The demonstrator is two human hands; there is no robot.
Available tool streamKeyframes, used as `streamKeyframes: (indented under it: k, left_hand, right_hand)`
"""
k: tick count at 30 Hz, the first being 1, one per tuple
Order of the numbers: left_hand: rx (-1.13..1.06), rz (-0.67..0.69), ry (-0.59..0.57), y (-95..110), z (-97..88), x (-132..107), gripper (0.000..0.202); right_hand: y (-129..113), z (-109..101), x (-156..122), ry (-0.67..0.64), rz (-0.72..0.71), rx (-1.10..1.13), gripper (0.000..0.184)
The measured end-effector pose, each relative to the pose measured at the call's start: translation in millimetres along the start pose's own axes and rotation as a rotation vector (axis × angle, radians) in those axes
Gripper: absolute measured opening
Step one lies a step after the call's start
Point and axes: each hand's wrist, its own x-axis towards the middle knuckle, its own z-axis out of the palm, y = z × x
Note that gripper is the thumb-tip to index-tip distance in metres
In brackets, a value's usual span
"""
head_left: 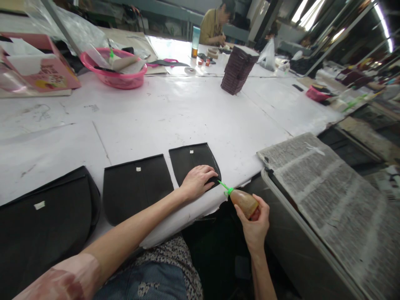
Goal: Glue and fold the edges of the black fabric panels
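My right hand [256, 221] is wrapped round a squeeze bottle [244, 203] of brownish liquid, probably glue. Its green nozzle [223, 184] points up and left, with the tip at the right edge of a black flat panel [183, 160]. On the lower right part of that panel rests my left hand [200, 180], palm down with its fingers stretched out. A second black panel [136, 191] lies to the left, and a stack of larger black panels [46, 225] sits at the far left. Each shows a small pale tag.
Across the white table [175, 108] stand a pink basin [121, 79], a pink box [53, 68] and a dark stack of pieces [239, 68]. A person [215, 27] sits at the far side. A cloth-covered board [325, 179] adjoins the table at right.
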Motion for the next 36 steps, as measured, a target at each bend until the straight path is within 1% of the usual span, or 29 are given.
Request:
streamKeyframes:
  k: [4, 8, 11, 14, 17, 19, 23, 26, 30, 33, 36]
  left_hand:
    - [0.003, 0.001, 0.005, -0.2, 0.9, -0.4, 0.023]
    - [0.005, 0.001, 0.001, -0.2, 1.5, -0.1, 0.023]
    - [0.001, 0.001, 0.003, 0.4, 1.0, 0.3, 0.023]
    - [-0.002, 0.003, 0.010, 0.9, 0.0, 0.3, 0.022]
    - [-0.003, 0.001, 0.016, 0.9, 0.0, 0.2, 0.022]
    - [-0.002, 0.002, 0.015, 0.5, 0.7, 0.3, 0.023]
    - [0.000, 0.001, 0.016, -0.5, 2.5, 0.2, 0.024]
    - [0.000, 0.001, 0.021, -0.6, 2.9, -0.3, 0.023]
    - [0.004, 0.006, 0.018, -0.5, 2.5, -0.6, 0.022]
    - [0.005, 0.007, 0.024, -1.2, 3.0, -0.2, 0.022]
    - [0.000, 0.008, 0.032, -2.3, 3.6, 0.4, 0.021]
  right_hand:
    - [-2.2, -5.0, -5.0, -0.003, -0.088, -0.120, 0.060]
    - [-10.5, -8.9, -6.5, 0.000, -0.271, -0.260, 0.056]
    - [-17.0, -7.7, -7.2, 0.002, -0.389, -0.280, 0.055]
    - [-20.2, -3.3, -8.1, 0.000, -0.413, -0.256, 0.057]
    - [-19.0, 1.4, -8.0, 0.000, -0.395, -0.261, 0.057]
    - [-17.1, 3.1, -7.7, 0.024, -0.376, -0.270, 0.056]
    - [-16.8, 3.2, -8.8, 0.082, -0.339, -0.275, 0.055]
    - [-20.7, 2.5, -11.5, 0.081, -0.311, -0.290, 0.055]
    - [-25.5, 1.4, -16.1, 0.035, -0.184, -0.266, 0.058]
    - [-26.3, 1.0, -19.3, -0.004, -0.096, -0.192, 0.060]
    - [-26.3, 1.4, -21.7, -0.016, -0.012, -0.105, 0.062]
